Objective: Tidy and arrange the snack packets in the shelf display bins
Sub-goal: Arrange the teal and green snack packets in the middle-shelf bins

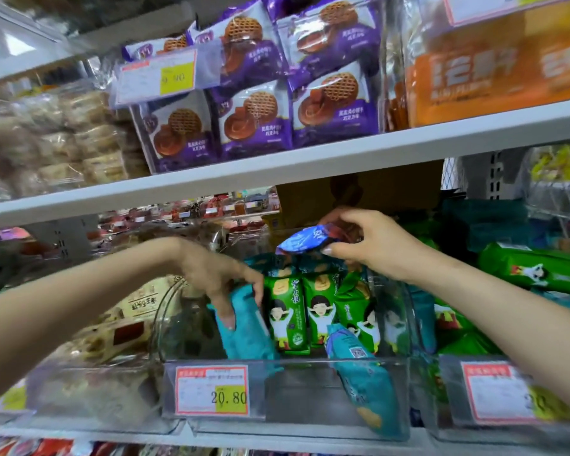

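Observation:
A clear plastic bin (287,394) on the lower shelf holds upright green snack packets (288,314) and teal ones. My left hand (218,274) reaches into the bin's left side, and its fingers grip a teal packet (247,327) standing there. Above the back of the bin, my right hand (372,240) pinches a blue packet (305,241) with a dark end. Another teal packet (359,373) leans against the bin's front wall at the right.
A price tag reading 20.80 (213,390) hangs on the bin's front. A neighbouring clear bin (494,398) at the right holds green packets; the one at the left (89,394) holds beige wrapped snacks. Purple cookie packets (260,120) fill the upper shelf, close overhead.

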### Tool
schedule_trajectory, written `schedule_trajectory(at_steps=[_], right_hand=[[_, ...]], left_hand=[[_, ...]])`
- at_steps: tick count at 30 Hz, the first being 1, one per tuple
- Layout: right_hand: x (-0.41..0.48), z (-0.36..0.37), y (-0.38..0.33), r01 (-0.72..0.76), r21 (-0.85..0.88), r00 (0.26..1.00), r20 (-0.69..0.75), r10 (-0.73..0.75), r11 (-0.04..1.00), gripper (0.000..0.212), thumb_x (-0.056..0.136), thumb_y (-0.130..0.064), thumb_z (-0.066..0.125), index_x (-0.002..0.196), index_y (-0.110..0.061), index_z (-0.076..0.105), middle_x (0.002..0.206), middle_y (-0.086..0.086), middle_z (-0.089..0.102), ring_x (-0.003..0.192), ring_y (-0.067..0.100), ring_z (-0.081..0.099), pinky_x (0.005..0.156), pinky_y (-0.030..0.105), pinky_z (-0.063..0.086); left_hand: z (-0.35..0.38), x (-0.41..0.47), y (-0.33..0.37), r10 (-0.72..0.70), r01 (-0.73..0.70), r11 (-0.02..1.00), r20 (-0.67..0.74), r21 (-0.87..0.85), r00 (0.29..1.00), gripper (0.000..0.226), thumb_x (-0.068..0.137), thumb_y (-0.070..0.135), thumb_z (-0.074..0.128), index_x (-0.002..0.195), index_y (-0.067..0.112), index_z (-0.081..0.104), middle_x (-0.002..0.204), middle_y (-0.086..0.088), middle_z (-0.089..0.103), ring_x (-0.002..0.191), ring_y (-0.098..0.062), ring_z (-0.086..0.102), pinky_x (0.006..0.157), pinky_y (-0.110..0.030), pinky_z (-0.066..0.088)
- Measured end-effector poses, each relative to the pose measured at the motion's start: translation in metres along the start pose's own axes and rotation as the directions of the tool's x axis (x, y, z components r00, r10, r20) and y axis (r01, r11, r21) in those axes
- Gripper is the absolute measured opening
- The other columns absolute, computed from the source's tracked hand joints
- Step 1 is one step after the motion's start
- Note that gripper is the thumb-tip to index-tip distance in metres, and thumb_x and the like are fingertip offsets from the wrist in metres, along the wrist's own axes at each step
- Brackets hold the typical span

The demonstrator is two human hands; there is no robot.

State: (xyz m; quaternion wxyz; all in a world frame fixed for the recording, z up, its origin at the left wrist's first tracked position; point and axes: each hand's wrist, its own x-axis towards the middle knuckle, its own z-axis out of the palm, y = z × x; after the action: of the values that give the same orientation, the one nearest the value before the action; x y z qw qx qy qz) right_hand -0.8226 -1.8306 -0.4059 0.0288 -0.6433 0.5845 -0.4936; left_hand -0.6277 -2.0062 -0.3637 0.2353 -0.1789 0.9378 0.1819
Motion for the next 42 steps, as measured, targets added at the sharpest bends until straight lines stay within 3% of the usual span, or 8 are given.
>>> schedule_trajectory(at_steps=[3,7,13,20,25,31,37,42], right_hand=[[0.000,0.000,0.001,-0.001,0.007,1.000,-0.001,0.001,1.000,0.027,0.081,-0.016,0.071,0.085,-0.039,0.057,0.091,-0.012,0.064,0.083,0.005,0.060,0.073,0.022,0.049],[0.001,0.001,0.002,-0.009,0.006,1.000,0.000,0.009,1.000,0.027,0.081,-0.018,0.071,0.087,-0.040,0.057,0.092,-0.011,0.064,0.086,0.009,0.061,0.076,0.028,0.051],[-0.001,0.000,0.001,-0.028,-0.016,1.000,0.001,0.028,0.999,0.026,0.081,-0.021,0.071,0.091,-0.041,0.057,0.097,-0.008,0.065,0.089,0.012,0.063,0.080,0.036,0.055],[-0.001,0.001,0.001,-0.070,-0.056,0.997,-0.024,0.069,0.996,0.028,0.083,-0.022,0.070,0.107,-0.031,0.057,0.107,0.002,0.064,0.085,0.020,0.068,0.074,0.045,0.058],[-0.002,0.000,-0.004,-0.054,-0.060,0.991,-0.124,0.046,0.997,0.026,0.083,-0.016,0.069,0.105,-0.026,0.059,0.104,-0.003,0.065,0.093,0.015,0.065,0.082,0.033,0.055],[-0.012,-0.022,-0.014,-0.079,-0.230,0.975,-0.222,0.026,0.970,0.029,0.080,-0.023,0.072,0.108,-0.021,0.063,0.103,-0.003,0.066,0.097,0.011,0.060,0.083,0.024,0.045],[-0.040,-0.048,-0.020,-0.071,-0.189,0.974,-0.226,0.027,0.979,0.026,0.080,-0.017,0.072,0.094,-0.035,0.058,0.092,-0.015,0.065,0.083,0.002,0.060,0.072,0.008,0.043],[-0.058,-0.058,-0.022,-0.064,-0.186,0.980,-0.198,0.027,0.980,0.026,0.081,-0.016,0.071,0.095,-0.035,0.060,0.092,-0.012,0.065,0.080,0.000,0.058,0.072,0.011,0.042]], left_hand=[[-0.012,0.000,0.000,0.039,-0.043,0.998,-0.094,-0.047,0.995,0.040,0.080,0.000,0.068,0.111,0.017,0.049,0.112,-0.002,0.059,0.100,-0.010,0.064,0.074,-0.024,0.056],[-0.012,-0.002,-0.004,0.022,-0.038,0.995,-0.178,-0.089,0.984,0.045,0.079,-0.004,0.067,0.115,0.014,0.045,0.112,-0.004,0.060,0.094,-0.007,0.066,0.071,-0.024,0.056],[-0.008,-0.001,-0.001,-0.014,0.029,0.996,-0.184,0.082,0.983,0.038,0.078,0.003,0.071,0.102,0.019,0.046,0.104,0.005,0.059,0.099,-0.013,0.062,0.076,-0.022,0.055],[0.009,0.006,0.010,-0.002,0.119,0.903,-0.271,0.413,0.962,0.056,0.078,0.025,0.073,0.126,0.020,0.044,0.118,0.002,0.045,0.107,-0.012,0.047,0.085,-0.017,0.046],[0.022,0.023,0.037,0.353,-0.221,0.905,-0.351,0.363,0.867,0.044,0.077,0.028,0.075,0.115,0.022,0.055,0.110,0.007,0.047,0.106,-0.007,0.041,0.089,-0.014,0.034],[0.047,0.062,0.072,0.452,-0.405,0.869,-0.125,0.285,0.883,0.062,0.077,0.015,0.075,0.133,0.020,0.047,0.130,0.002,0.050,0.104,0.003,0.037,0.083,0.003,0.028],[0.061,0.074,0.061,0.435,-0.338,0.807,-0.099,0.484,0.895,0.046,0.075,0.031,0.076,0.115,0.017,0.058,0.110,-0.002,0.061,0.105,-0.020,0.048,0.090,-0.030,0.035],[0.045,0.051,0.033,0.260,-0.139,0.793,-0.124,0.593,0.957,0.063,0.060,0.063,0.054,0.100,0.015,0.061,0.104,0.000,0.056,0.105,-0.019,0.046,0.090,-0.032,0.038]])
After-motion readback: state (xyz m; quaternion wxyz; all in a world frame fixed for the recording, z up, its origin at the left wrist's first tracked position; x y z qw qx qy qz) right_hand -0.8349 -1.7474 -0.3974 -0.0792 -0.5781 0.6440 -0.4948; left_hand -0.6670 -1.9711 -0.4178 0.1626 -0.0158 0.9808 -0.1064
